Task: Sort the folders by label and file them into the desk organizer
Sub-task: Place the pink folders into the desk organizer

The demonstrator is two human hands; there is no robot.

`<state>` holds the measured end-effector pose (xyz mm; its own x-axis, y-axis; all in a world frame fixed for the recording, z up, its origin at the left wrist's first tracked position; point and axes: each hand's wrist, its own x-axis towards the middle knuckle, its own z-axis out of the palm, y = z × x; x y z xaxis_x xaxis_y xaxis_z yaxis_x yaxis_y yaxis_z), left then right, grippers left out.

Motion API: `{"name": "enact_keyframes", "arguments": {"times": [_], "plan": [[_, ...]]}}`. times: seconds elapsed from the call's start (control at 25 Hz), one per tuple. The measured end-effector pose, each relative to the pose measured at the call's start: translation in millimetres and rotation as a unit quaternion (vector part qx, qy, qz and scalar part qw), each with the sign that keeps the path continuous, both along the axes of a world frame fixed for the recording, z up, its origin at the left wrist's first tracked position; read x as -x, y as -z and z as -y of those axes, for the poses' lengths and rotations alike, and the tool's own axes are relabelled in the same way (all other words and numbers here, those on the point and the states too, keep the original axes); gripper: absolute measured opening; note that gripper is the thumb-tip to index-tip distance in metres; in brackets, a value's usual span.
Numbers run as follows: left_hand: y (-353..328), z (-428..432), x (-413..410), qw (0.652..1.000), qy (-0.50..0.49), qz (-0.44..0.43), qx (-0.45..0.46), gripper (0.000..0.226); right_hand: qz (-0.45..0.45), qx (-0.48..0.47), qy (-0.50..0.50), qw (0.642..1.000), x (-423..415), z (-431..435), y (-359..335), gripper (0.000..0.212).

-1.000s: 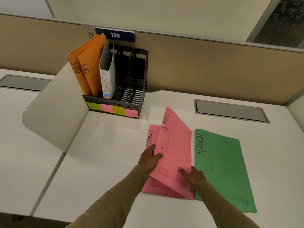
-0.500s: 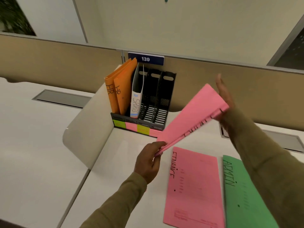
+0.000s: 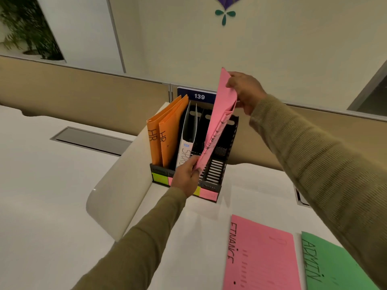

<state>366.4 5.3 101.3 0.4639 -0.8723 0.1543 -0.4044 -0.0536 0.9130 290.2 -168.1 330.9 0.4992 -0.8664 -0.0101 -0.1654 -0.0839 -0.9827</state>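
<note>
While I hold the pink folder [image 3: 217, 130] tilted over the black organizer [image 3: 217, 164], my left hand [image 3: 186, 176] is closed on its lower corner and my right hand [image 3: 246, 93] pinches its top edge. Lower end sits at a right-side slot; which one I cannot tell. Two orange HR folders [image 3: 165, 139] and a white one [image 3: 186, 143] stand in left slots. Pink FINANCE folder [image 3: 261, 254] and green ADMIN folder [image 3: 333, 266] lie flat on the table [image 3: 52, 206]

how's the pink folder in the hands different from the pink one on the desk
The held pink folder stands steeply tilted over the black organizer; the desk pink folder lies flat.
The left hand and right hand grip the held one; nothing touches the other.
FINANCE reads clearly only on the flat one.
Both are pink.
</note>
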Motion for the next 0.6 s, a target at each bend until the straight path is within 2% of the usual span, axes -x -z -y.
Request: {"name": "enact_keyframes", "arguments": {"times": [0.2,0.48,0.6], "plan": [[13.6,40.8,-33.6,0.992,-0.067,-0.089,-0.059,0.044,-0.022,0.037,0.016,0.999,-35.5,32.2,16.7,0.041],[34.7,69.2,-28.0,0.987,-0.132,-0.031,-0.085,0.035,-0.037,0.023,0.029,0.999,-55.7,59.1,57.3,0.054],[34.5,76.9,-23.3,0.981,-0.166,-0.046,-0.086,0.036,-0.035,-0.001,0.020,0.999,-58.8,60.3,67.2,0.054]]}}
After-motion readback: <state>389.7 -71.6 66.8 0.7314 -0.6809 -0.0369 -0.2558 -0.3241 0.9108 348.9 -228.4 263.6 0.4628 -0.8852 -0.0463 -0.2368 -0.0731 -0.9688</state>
